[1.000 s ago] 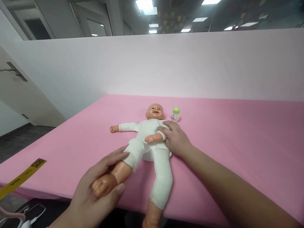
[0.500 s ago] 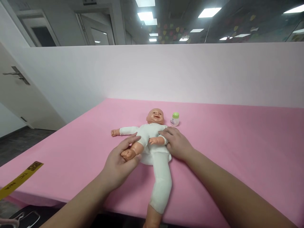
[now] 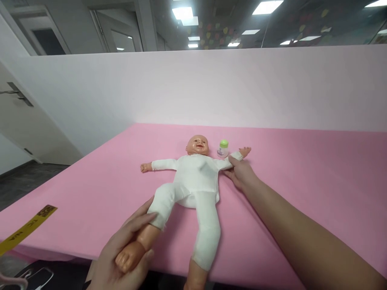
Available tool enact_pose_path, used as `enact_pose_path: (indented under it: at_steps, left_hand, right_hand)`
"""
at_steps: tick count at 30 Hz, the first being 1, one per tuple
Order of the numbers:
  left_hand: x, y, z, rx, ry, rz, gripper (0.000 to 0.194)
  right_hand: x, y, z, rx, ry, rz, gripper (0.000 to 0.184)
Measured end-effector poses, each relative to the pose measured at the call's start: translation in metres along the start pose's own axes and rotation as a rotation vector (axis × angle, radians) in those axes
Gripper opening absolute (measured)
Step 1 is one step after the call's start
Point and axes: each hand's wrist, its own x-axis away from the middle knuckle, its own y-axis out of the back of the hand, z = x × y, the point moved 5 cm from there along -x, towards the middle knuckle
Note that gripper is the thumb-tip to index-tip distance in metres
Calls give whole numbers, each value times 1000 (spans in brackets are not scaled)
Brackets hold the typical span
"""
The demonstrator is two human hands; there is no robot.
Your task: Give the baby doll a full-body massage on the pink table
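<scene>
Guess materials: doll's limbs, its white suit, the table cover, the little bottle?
Doll limbs: likely vinyl or hard plastic; smooth, slightly glossy, moulded toes at the left hand.
White suit: soft knit fabric, matte, frayed at the cuff.
Table cover: pink, matte, seamless; foam or felt, can't tell.
Bottle: probably translucent plastic, green cap.
Right hand holds the doll's arm.

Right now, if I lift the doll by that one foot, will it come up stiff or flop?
Probably floppy: the doll has a soft white cloth body and limbs that lie splayed on the pink table. The foot in the left hand looks like hard plastic, so grip should hold. The cloth arm under the right hand would likely dangle once released.
</scene>
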Motion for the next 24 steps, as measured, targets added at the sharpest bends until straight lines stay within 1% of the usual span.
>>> enact_pose_path:
  at_steps: [2,4,6,8,11,13,14,17,19,21,24]
  left_hand:
    - [9,0,1,-23,-12,-16,50]
    - [15,-1,0,-31,-4,-22,49]
    - [15,-1,-2,-14,18,-27,48]
    - [12,-1,-6,20,41,-34,47]
    - [3,-1,-12,72,60,-56,46]
    - [-2,-4,-16,100,60,-67,47]
    - [-4,-6,-18,114,55,-72,47]
    - [-9,-13,-24,143,36,-62,49]
    - [-13,-17,-30,148,24,-39,51]
    - [-19,-20,-35,144,16,-11,53]
    - [-30,-23,-40,146,14,16,55]
  right_hand:
    - [-2,1,-5,-92,-87,-10,30]
    - [-1,1,-7,-118,-149,-13,23]
    - [0,2,-7,-89,-182,-12,24]
    - [2,2,-8,-52,-187,1,29]
    - [3,1,-8,25,-131,26,39]
    - [5,-1,-6,135,-34,52,45]
    - [8,-3,-2,222,41,53,48]
    - [19,-8,14,585,325,-13,56]
    - [29,-18,23,801,510,-30,59]
    - [37,-31,27,947,672,31,61]
    - [46,-52,22,1194,888,172,69]
